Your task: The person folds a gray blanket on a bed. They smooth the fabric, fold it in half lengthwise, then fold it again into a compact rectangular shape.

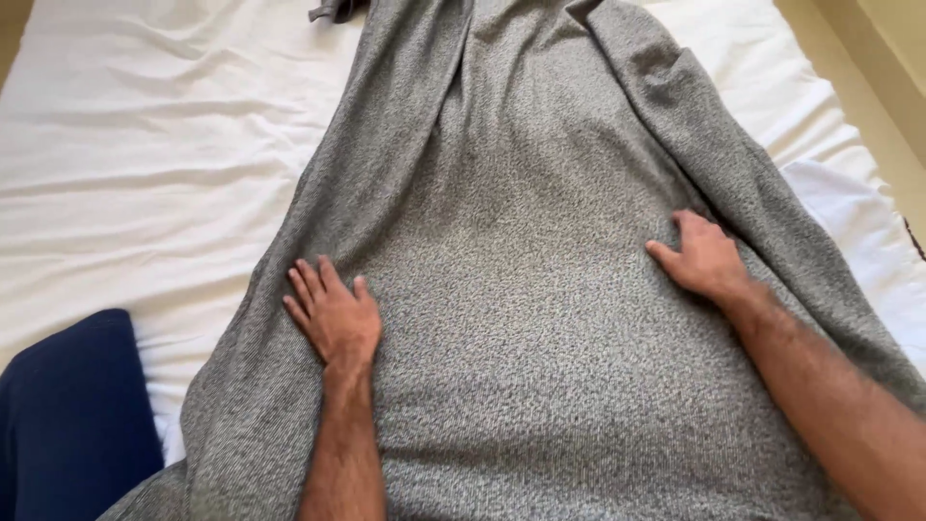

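The grey knit garment lies spread across the white bed sheet, mostly smooth. The left hand at 8 o'clock and the right hand at 3 o'clock press flat on it, fingers released; the side folds are still uneven.

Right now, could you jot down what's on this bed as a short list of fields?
surface: white sheet, wrinkled, covering the bed
main item: grey knitted garment, spread out over the sheet
left hand: palm down, fingers spread, flat on the garment near its left edge
right hand: resting on the garment by a fold on its right side
other cloth: dark blue fabric at the lower left, beside the garment
held items: none; both hands lie open
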